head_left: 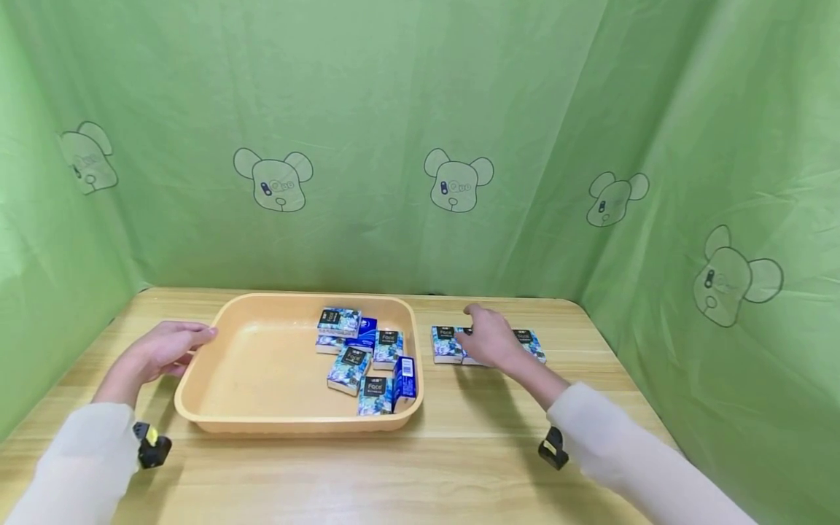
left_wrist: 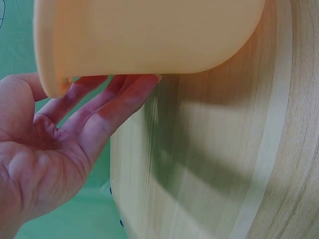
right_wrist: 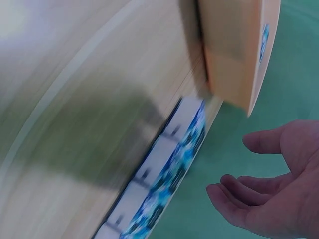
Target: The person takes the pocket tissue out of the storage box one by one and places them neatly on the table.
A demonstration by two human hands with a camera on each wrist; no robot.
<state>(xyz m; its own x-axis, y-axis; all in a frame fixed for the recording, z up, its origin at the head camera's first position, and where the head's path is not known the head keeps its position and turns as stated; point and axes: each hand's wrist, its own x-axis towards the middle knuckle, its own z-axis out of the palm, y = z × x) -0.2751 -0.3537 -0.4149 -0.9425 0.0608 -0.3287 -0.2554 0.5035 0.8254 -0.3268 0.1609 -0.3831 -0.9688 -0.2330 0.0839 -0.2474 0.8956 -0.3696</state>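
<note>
At the left side of a pale orange plastic tray [head_left: 262,419], my left hand [head_left: 167,348] grips the rim. In the left wrist view, its thumb goes over the tray's rim [left_wrist: 46,55] while the fingers touch the outer wall from below. Several small tissue packs [head_left: 349,368], patterned blue with dark "Face" labels, lie in the tray's right half, some stacked or on edge. My right hand [head_left: 492,339] hovers over a row of similar tissue packs [head_left: 448,344] on the table. The right wrist view has that hand [right_wrist: 274,186] with thumb and fingers apart, nothing between them.
The tray and the row stand on a light wooden table [head_left: 315,474], near its back edge. Green curtains [head_left: 367,240] with printed bear heads enclose the back and both sides. A narrow strip of table separates the tray's right wall from the row.
</note>
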